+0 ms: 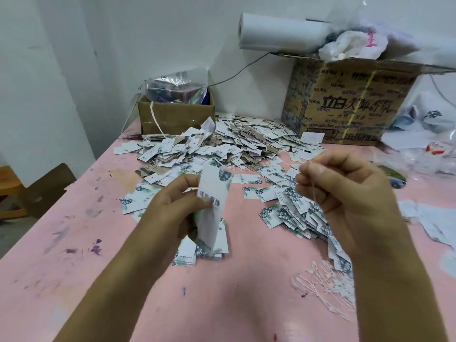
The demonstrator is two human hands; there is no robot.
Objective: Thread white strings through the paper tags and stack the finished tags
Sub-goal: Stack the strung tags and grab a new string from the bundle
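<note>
My left hand [177, 201] pinches a white paper tag [212, 193] with a green leaf print, held upright above the pink table [74, 243]. Apart from it, to the right, my right hand [345, 191] has its fingers curled and pinches a thin white string [313, 191] that hangs down from the fingertips. A small stack of tags [209, 248] lies under my left hand. Loose white strings [325, 285] lie in a bundle near my right forearm. A spread of leaf-print tags [296, 208] sits below my right hand.
A big heap of tags with strings [234, 144] covers the table's far middle. Behind it stand a small cardboard box [175, 114] with a plastic bag and a large printed carton [345, 99] bearing a white roll [278, 30]. Plastic bags [419, 134] lie at right.
</note>
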